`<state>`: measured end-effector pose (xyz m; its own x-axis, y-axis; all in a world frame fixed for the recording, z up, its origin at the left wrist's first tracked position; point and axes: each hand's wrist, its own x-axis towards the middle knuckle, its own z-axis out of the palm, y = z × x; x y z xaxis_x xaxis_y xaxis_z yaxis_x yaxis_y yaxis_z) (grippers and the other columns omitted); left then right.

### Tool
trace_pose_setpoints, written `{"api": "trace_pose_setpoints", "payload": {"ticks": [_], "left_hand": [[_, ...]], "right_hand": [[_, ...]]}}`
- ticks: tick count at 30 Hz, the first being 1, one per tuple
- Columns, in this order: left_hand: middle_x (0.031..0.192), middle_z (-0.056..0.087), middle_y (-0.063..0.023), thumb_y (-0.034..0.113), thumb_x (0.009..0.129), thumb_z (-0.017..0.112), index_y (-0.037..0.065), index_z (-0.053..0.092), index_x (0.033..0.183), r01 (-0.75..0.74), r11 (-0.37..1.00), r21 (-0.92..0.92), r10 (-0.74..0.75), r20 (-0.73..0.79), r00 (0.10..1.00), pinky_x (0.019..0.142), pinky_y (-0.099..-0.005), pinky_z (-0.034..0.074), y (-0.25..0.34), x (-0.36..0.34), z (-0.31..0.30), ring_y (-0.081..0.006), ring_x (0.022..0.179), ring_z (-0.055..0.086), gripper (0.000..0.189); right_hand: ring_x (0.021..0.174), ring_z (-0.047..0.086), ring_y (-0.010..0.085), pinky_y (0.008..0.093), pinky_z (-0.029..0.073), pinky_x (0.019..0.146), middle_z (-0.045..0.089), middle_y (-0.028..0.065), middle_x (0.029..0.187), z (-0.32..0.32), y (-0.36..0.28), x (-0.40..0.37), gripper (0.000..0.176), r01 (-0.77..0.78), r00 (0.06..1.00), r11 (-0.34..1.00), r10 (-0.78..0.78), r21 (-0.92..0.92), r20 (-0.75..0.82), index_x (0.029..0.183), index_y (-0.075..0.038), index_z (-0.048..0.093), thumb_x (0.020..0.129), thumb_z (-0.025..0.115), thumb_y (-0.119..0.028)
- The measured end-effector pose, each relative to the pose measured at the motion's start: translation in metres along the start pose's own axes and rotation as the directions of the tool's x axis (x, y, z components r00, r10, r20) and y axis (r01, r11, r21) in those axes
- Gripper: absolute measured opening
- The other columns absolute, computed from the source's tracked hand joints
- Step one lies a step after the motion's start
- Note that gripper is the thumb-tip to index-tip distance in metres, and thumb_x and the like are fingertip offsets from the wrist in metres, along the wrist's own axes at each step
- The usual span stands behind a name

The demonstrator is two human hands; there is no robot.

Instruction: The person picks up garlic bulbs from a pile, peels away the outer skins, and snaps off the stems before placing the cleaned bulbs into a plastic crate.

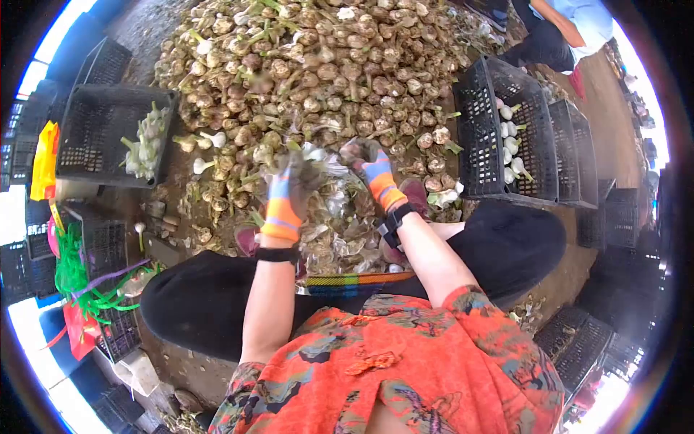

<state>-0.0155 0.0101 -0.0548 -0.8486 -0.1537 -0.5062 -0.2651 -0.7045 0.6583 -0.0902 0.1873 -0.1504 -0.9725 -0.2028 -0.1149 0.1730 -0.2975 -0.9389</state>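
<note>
My left hand (289,189), in an orange and blue striped glove with dark fingers, hovers over loose garlic skins (334,199); its fingers are smeared by motion. Just right of the skins is my right hand (369,163) in a matching glove, its dark fingers curled; anything inside them is hidden. Beyond both hands spreads a big heap of unpeeled, dirt-marked garlic bulbs (318,79). Cleaned white bulbs with green stems (148,145) lie in the black crate at the left, and more white bulbs (510,141) line the black crate at the right.
The left black crate (94,173) and right black crate (473,130) flank the heap. Green netting (69,267) and a yellow-orange bag (45,160) hang at the far left. Another person (553,36) sits at the upper right. More crates (575,340) stand at the lower right.
</note>
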Motion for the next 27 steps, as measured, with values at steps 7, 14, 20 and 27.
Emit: {"api": "trace_pose_setpoints", "payload": {"ticks": [7, 14, 20, 27], "left_hand": [[0.099, 0.06, -0.0071, 0.011, 0.087, 0.054, 0.006, 0.047, 0.116, -0.353, 0.93, -0.105, 0.365, 0.13, 0.922, 0.073, -0.0293, 0.051, 0.034, -0.037, 0.047, -0.0172, 0.083, 0.06, 0.031], [0.11, 0.055, -0.0111, -0.013, 0.073, 0.055, 0.002, 0.044, 0.116, -0.669, 0.743, -0.02, 0.654, 0.235, 0.719, 0.086, -0.0308, 0.046, 0.037, -0.059, 0.053, -0.0194, 0.1, 0.054, 0.047], [0.109, 0.055, -0.0128, -0.013, 0.067, 0.062, 0.001, 0.048, 0.106, -0.804, 0.569, 0.173, 0.762, 0.256, 0.594, 0.084, -0.0343, 0.047, 0.039, -0.07, 0.048, -0.0222, 0.099, 0.055, 0.044], [0.103, 0.054, -0.0085, -0.013, 0.064, 0.064, 0.003, 0.048, 0.103, -0.85, 0.487, 0.2, 0.813, 0.254, 0.525, 0.082, -0.0297, 0.047, 0.037, -0.067, 0.047, -0.0176, 0.092, 0.055, 0.045]], "right_hand": [[0.092, 0.059, 0.0161, 0.0275, 0.048, 0.081, 0.059, 0.0098, 0.103, 0.094, -0.131, -0.022, 0.041, 0.038, 0.941, 0.995, -0.068, 0.097, 0.332, 0.107, 0.003, 0.052, 0.067, 0.054, 0.012], [0.086, 0.06, 0.0166, 0.0258, 0.05, 0.075, 0.061, 0.01, 0.095, 0.118, -0.175, -0.045, 0.019, -0.171, 0.95, 0.953, 0.092, 0.25, 0.299, 0.099, 0.003, 0.053, 0.081, 0.058, -0.003], [0.081, 0.059, 0.0142, 0.0271, 0.051, 0.076, 0.06, 0.007, 0.093, 0.123, -0.137, -0.036, 0.015, 0.62, 0.718, 0.785, -0.562, -0.011, 0.411, 0.095, 0.0, 0.053, 0.08, 0.057, 0.0], [0.084, 0.06, 0.0113, 0.0237, 0.049, 0.074, 0.063, 0.0041, 0.095, 0.111, -0.16, -0.05, 0.03, -0.068, 0.931, 0.967, -0.027, 0.244, 0.364, 0.105, -0.002, 0.056, 0.078, 0.065, -0.008]]}}
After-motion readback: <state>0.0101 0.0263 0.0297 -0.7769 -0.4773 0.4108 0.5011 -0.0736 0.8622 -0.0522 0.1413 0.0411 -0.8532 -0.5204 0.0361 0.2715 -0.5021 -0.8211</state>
